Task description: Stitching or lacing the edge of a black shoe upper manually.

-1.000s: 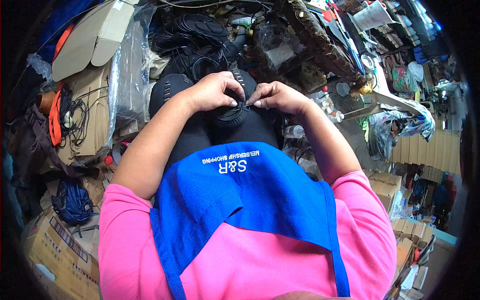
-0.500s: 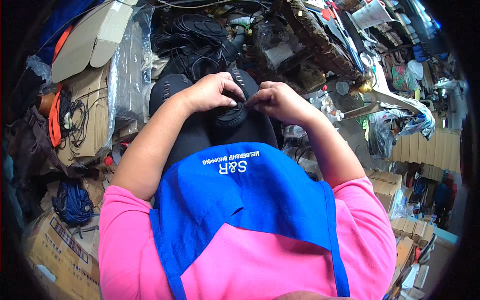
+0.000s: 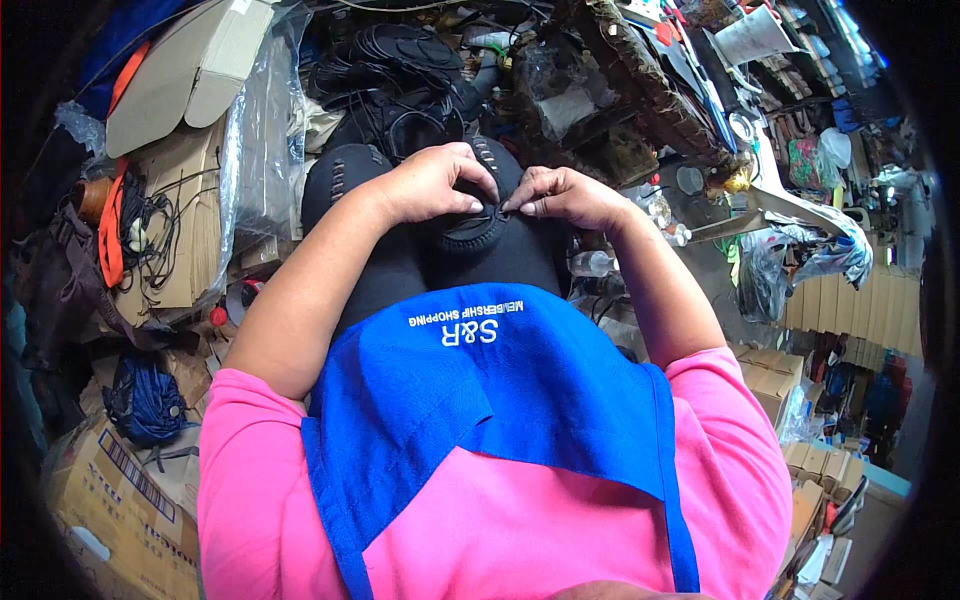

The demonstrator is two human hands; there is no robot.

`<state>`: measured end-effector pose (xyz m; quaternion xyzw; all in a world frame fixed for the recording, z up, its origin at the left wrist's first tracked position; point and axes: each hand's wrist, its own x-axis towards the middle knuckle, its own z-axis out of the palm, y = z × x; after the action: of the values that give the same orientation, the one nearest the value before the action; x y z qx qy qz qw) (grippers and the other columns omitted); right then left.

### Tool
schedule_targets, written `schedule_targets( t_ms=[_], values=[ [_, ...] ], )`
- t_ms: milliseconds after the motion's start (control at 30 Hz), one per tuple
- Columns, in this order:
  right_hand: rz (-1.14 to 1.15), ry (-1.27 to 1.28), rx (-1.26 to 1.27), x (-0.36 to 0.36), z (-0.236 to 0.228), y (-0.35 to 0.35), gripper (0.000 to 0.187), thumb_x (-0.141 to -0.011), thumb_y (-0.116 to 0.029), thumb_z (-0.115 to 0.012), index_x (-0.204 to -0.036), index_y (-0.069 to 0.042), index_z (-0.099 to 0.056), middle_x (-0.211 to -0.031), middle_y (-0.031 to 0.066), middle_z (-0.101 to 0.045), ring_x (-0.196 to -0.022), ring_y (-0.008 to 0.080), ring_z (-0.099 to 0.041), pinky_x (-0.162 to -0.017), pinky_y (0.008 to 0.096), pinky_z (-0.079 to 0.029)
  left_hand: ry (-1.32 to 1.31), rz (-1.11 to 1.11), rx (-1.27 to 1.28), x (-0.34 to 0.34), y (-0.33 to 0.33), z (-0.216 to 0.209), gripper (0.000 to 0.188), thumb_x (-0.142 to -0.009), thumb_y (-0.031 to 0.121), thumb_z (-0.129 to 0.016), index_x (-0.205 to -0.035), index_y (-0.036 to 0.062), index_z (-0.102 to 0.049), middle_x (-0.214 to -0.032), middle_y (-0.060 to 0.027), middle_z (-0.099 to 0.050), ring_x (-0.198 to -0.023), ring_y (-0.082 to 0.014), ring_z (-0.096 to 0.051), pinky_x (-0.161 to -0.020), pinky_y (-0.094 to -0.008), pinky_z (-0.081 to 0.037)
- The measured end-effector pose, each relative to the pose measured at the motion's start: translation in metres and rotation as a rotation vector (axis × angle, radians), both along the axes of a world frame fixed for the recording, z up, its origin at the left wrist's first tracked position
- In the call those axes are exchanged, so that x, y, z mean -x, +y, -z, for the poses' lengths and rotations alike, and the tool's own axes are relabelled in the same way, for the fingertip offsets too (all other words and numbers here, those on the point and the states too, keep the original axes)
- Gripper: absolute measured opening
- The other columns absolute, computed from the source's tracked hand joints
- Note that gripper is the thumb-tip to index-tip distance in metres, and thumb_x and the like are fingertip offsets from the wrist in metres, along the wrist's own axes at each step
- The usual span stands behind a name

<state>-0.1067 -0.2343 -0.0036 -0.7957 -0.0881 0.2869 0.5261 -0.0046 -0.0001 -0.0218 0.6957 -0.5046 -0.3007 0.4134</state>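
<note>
On my black-clothed lap [image 3: 395, 265] lies a small black round piece with a ridged rim [image 3: 470, 238]; its exact kind does not show. My left hand [image 3: 438, 185] reaches over its far side, thumb and fingers closed in a pinch at its upper edge. My right hand [image 3: 565, 198] pinches a thin black part of the same piece at its right side, fingertips close to those of the left. Black on black hides where the piece ends and the clothing begins. A blue apron [image 3: 500, 370] covers my front nearer to me.
Beyond my knees lies a heap of black cords [image 3: 390, 65]. Flattened cardboard [image 3: 185, 90], an orange strap [image 3: 110, 235] and a cardboard box [image 3: 125, 510] are at the left. Clear plastic bottles [image 3: 595, 263] and a rough-edged wooden surface [image 3: 650, 85] stand at the right.
My right hand has turned slightly, and its thumb and fingertips now show pinching the piece's right edge. The left hand keeps nearly the same pinch.
</note>
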Motion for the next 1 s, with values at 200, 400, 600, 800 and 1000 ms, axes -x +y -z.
schedule_targets(
  t_ms=[200, 400, 600, 800, 1000],
  values=[
    [0.066, -0.008, -0.039, 0.005, 0.003, 0.007, 0.021, -0.084, -0.008, -0.066, -0.104, -0.009, -0.071, -0.091, 0.0021, -0.062, -0.093, 0.0143, -0.055, -0.087, 0.0279, -0.042, -0.012, -0.029, 0.004, 0.002, 0.001, 0.002, 0.026, -0.071, 0.005, -0.072, -0.096, 0.0097, -0.07, -0.093, -0.0056, -0.055, -0.094, -0.0202, -0.054, -0.088, -0.0306, -0.044],
    [0.262, -0.172, 0.034, 0.019, 0.001, 0.042, 0.014, -0.079, -0.01, -0.071, -0.093, -0.007, -0.072, -0.083, 0.0043, -0.064, -0.078, 0.0141, -0.057, -0.074, 0.0292, -0.047, 0.017, -0.059, -0.003, 0.007, 0.007, -0.003, 0.027, -0.07, 0.002, -0.068, -0.096, 0.0081, -0.068, -0.095, -0.0075, -0.055, -0.095, -0.0219, -0.055, -0.089, -0.0311, -0.044],
    [0.091, -0.584, 0.355, 0.027, -0.018, 0.035, 0.018, -0.078, -0.007, -0.068, -0.095, -0.012, -0.072, -0.074, 0.0068, -0.054, -0.074, 0.0228, -0.054, -0.066, 0.0338, -0.045, -0.232, -0.419, 0.073, 0.025, 0.042, -0.026, 0.034, -0.076, -0.008, -0.046, -0.105, 0.0034, -0.06, -0.106, -0.014, -0.05, -0.103, -0.0295, -0.054, -0.094, -0.0344, -0.041],
    [0.072, -0.656, 0.686, 0.056, -0.021, 0.052, 0.029, -0.08, -0.015, -0.063, -0.107, -0.02, -0.07, -0.08, 0.0063, -0.053, -0.087, 0.0241, -0.053, -0.084, 0.0415, -0.037, -0.184, -0.58, -0.008, 0.063, 0.067, -0.039, 0.043, -0.082, -0.009, -0.05, -0.121, 0.0093, -0.061, -0.104, -0.0158, -0.051, -0.09, -0.0311, -0.058, -0.081, -0.0361, -0.047],
    [0.101, -0.737, 0.81, 0.071, -0.017, 0.067, 0.033, -0.081, -0.015, -0.061, -0.113, -0.02, -0.067, -0.083, 0.0058, -0.054, -0.09, 0.0233, -0.053, -0.093, 0.043, -0.035, -0.281, -0.542, 0.143, 0.071, 0.071, -0.033, 0.04, -0.078, -0.009, -0.057, -0.114, 0.0079, -0.064, -0.09, -0.0117, -0.053, -0.081, -0.0268, -0.059, -0.075, -0.0333, -0.048]
  ],
)
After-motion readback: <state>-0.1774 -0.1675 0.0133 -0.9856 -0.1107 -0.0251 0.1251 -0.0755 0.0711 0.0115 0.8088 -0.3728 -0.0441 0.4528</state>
